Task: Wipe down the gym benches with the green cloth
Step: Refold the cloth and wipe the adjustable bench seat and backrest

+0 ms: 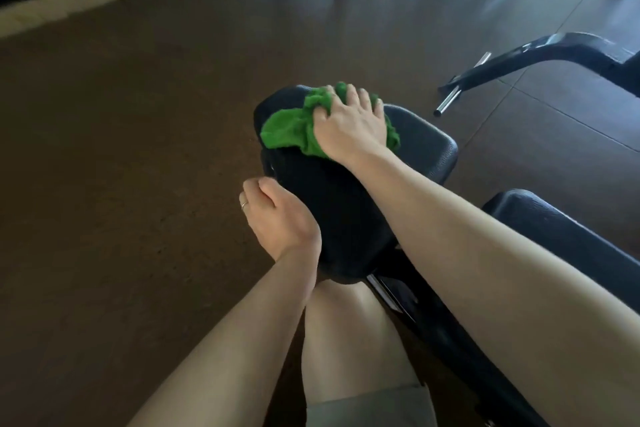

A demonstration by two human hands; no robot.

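From the head view we see the right hand (349,125) pressed down on the green cloth (287,133), its fingers spread and curling into the bunched fabric, so that grip is holding the cloth. The cloth lies on the far end of the black padded gym bench (329,215). The left hand (277,218) rests against the pad's near left edge, its grip loosely curled, holding nothing. A brown floor (121,149) surrounds the bench.
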